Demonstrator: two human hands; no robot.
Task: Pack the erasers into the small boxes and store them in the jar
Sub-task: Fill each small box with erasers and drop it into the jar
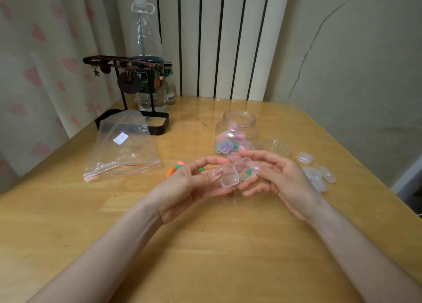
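**Small box** (229, 178): clear plastic, square with rounded corners, hinged, swung open in two halves. It is held above the table (205, 245) at mid-frame, just in front of the jar. The right half contains a green eraser (248, 172).

**Left hand** (194, 184): fingers curled, thumb and fingertips pinching the left half of the small box.

**Right hand** (280, 179): fingers curled, gripping the half with the eraser.

**Jar** (237, 122): clear, upright, mouth open. It contains closed boxes showing purple, pink and green.

**Jar lid** (275, 147): clear, lying just right of the jar.

**Spare boxes** (319, 177): clear, clustered on the table right of the right hand.

**Loose erasers** (173, 169): orange, pink and green, on the table beyond the left hand.

**Zip bag** (123, 147): clear, lying flat, far left.
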